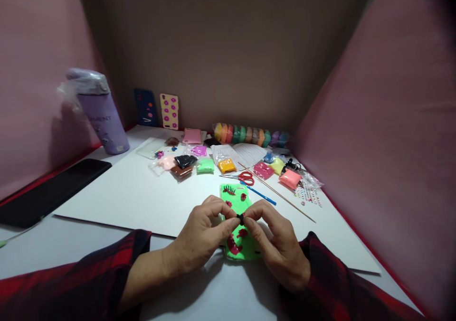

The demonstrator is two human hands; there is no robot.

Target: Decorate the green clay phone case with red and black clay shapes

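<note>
Between my two hands is a small lump of black clay [240, 219], pinched from both sides. My left hand [210, 228] grips it with thumb and forefinger, and my right hand [276, 240] does the same from the right. Right below lies a phone case [233, 204] coated in bright green clay, partly hidden by my fingers. Dark red clay shapes [234, 245] and a red piece with black spikes [229, 190] sit on the case.
Red-handled scissors [245, 177], a blue pen-like tool [261, 195] and a wooden stick [281, 195] lie beyond the case. Clay packets [205, 165] spread across the white board [117, 202]. A purple bottle [103, 117] and a black phone [53, 193] are at left.
</note>
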